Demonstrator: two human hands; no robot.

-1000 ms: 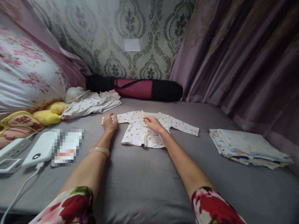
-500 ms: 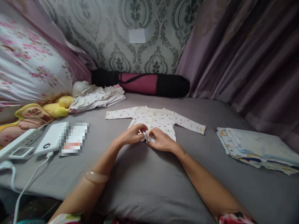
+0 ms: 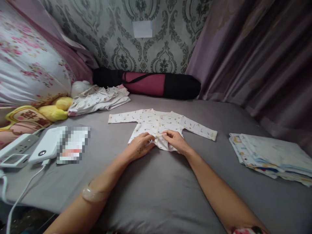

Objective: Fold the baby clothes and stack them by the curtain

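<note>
A small white baby shirt (image 3: pixel 159 123) with coloured specks lies spread flat on the grey bed sheet (image 3: pixel 156 185), both sleeves stretched out sideways. My left hand (image 3: pixel 140 145) rests on the shirt's lower hem, fingers curled and pinching the fabric near the front opening. My right hand (image 3: pixel 175 140) sits just beside it, also pinching the hem at the middle, where a thin tie or strip shows between the fingers. Both hands meet at the shirt's bottom centre.
A stack of folded cloths (image 3: pixel 270 154) lies at the right. More baby clothes (image 3: pixel 98 99) are piled at the back left, next to a yellow plush toy (image 3: pixel 57 109) and floral pillow (image 3: pixel 29 70). A power bank (image 3: pixel 42 149), power strip (image 3: pixel 17 151) and cable sit left. A black-and-maroon roll bag (image 3: pixel 148 84) lies against the wall.
My hands left the sleeve and collar, came down to the shirt's lower hem and met at its middle. The left sleeve now lies flat and stretched out.
</note>
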